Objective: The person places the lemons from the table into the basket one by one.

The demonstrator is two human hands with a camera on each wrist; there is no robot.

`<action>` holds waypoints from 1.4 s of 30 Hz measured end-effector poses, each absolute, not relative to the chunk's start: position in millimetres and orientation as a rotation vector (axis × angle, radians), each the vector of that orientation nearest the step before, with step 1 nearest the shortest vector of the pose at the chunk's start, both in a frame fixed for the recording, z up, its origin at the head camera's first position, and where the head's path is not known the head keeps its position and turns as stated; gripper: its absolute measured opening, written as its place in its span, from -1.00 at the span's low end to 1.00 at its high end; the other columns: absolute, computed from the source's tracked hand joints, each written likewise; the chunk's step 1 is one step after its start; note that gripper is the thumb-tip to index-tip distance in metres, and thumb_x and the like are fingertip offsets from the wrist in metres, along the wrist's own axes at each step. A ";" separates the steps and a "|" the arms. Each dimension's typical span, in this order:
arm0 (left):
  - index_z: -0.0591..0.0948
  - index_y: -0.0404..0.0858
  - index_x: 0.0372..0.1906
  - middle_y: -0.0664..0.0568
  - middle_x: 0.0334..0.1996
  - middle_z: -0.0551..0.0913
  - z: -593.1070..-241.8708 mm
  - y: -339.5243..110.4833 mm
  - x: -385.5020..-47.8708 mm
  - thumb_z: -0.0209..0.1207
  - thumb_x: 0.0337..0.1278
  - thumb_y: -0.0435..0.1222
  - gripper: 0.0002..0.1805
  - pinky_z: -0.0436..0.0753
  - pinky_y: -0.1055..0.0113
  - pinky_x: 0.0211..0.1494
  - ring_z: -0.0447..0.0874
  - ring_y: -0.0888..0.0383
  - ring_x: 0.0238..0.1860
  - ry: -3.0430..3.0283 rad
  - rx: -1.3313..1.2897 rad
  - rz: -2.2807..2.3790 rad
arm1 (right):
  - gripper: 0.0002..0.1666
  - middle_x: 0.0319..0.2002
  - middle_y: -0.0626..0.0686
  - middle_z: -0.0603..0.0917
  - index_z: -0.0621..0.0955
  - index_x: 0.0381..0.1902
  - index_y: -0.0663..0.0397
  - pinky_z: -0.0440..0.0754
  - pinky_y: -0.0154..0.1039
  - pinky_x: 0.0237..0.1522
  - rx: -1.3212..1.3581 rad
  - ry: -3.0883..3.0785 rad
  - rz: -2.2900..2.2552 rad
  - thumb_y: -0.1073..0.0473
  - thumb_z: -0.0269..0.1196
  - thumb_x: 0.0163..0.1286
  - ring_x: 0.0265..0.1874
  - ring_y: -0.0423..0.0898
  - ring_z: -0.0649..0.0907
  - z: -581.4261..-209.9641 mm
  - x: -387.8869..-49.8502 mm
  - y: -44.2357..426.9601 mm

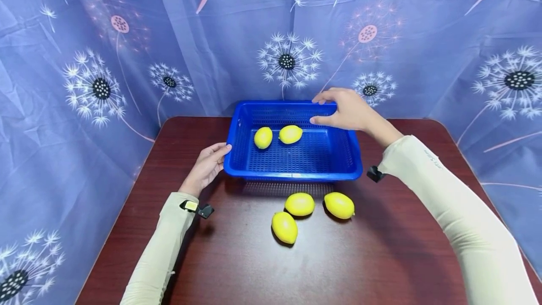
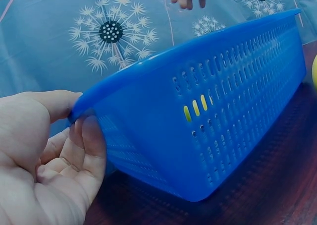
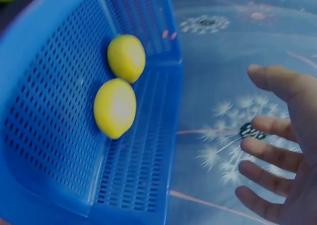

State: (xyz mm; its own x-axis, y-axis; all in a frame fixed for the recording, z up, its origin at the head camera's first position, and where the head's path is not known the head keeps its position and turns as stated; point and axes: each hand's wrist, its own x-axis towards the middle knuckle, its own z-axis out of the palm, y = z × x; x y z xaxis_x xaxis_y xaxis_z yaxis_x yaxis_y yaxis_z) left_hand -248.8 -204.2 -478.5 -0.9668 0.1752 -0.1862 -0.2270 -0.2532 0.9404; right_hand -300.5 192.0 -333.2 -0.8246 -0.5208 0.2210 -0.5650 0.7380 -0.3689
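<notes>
A blue perforated basket (image 1: 292,175) holds two lemons (image 1: 263,138) (image 1: 290,134) toward its left side. At its left rim, my left hand (image 1: 206,167) grips the edge, thumb on top and fingers beneath, as the left wrist view shows at the rim (image 2: 148,61). My right hand (image 1: 349,109) hovers over the basket's back right part with fingers spread and nothing held. In the right wrist view the same hand (image 3: 292,150) is beside the basket, and both lemons (image 3: 126,58) (image 3: 115,108) lie inside.
Three lemons (image 1: 299,204) (image 1: 339,205) (image 1: 284,228) lie on the dark red table (image 1: 237,262) in front of the basket. A blue curtain (image 1: 237,27) with dandelion prints hangs behind the table and along both sides.
</notes>
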 end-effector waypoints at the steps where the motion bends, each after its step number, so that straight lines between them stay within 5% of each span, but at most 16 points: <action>1: 0.54 -0.29 0.02 0.11 -0.32 0.73 -478.5 -204.1 -248.6 0.13 0.51 -0.33 -0.86 0.70 0.43 -0.24 0.71 0.27 -0.34 1.734 -0.063 2.308 | -0.33 -0.01 0.13 0.71 0.66 0.17 0.05 0.59 0.11 0.02 0.879 -2.826 0.655 -0.21 0.47 0.22 0.01 0.09 0.66 -332.2 -295.7 193.6; 7: 0.53 -0.29 0.03 0.11 -0.31 0.73 -478.2 -203.2 -248.1 0.12 0.52 -0.33 -0.86 0.69 0.44 -0.24 0.70 0.27 -0.33 1.721 -0.058 2.314 | -0.33 -0.01 0.11 0.73 0.67 0.17 0.04 0.61 0.04 -0.08 0.843 -2.822 0.651 -0.22 0.46 0.23 -0.03 0.04 0.66 -330.4 -264.5 205.1; 15: 0.54 -0.29 0.01 0.11 -0.33 0.73 -477.6 -204.1 -250.1 0.14 0.51 -0.33 -0.86 0.68 0.44 -0.24 0.69 0.27 -0.35 1.717 -0.047 2.327 | -0.36 -0.09 -0.02 0.72 0.68 0.16 -0.05 0.41 -0.17 -0.46 0.785 -2.845 0.628 -0.24 0.46 0.24 -0.52 -0.11 0.45 -330.5 -219.5 218.5; 30: 0.52 -0.29 0.01 0.10 -0.33 0.72 -479.8 -206.1 -247.6 0.16 0.50 -0.30 -0.84 0.70 0.43 -0.22 0.69 0.27 -0.34 1.709 -0.052 2.323 | -0.38 0.01 0.01 0.75 0.66 0.20 -0.03 0.66 0.01 -0.10 0.732 -2.777 0.799 -0.11 0.50 0.24 -0.04 0.01 0.67 -359.1 -165.4 235.2; 42: 0.56 -0.26 -0.03 0.09 -0.32 0.73 -479.5 -204.2 -247.3 0.17 0.49 -0.30 -0.88 0.70 0.42 -0.22 0.70 0.25 -0.33 1.686 -0.033 2.347 | -0.40 -0.09 -0.14 0.76 0.67 0.16 -0.07 0.66 0.08 -0.01 0.638 -2.795 0.880 -0.09 0.54 0.20 -0.03 -0.07 0.70 -386.5 -123.3 243.7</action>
State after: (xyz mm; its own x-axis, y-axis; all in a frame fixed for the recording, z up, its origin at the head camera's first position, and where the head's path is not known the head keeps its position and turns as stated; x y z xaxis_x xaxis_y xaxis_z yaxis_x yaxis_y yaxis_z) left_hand -247.3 -204.2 -479.5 -0.9683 0.1886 -0.1635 -0.2152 -0.2985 0.9298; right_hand -123.3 243.7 -386.5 -0.8997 -0.3531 0.2566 -0.4364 0.7386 -0.5138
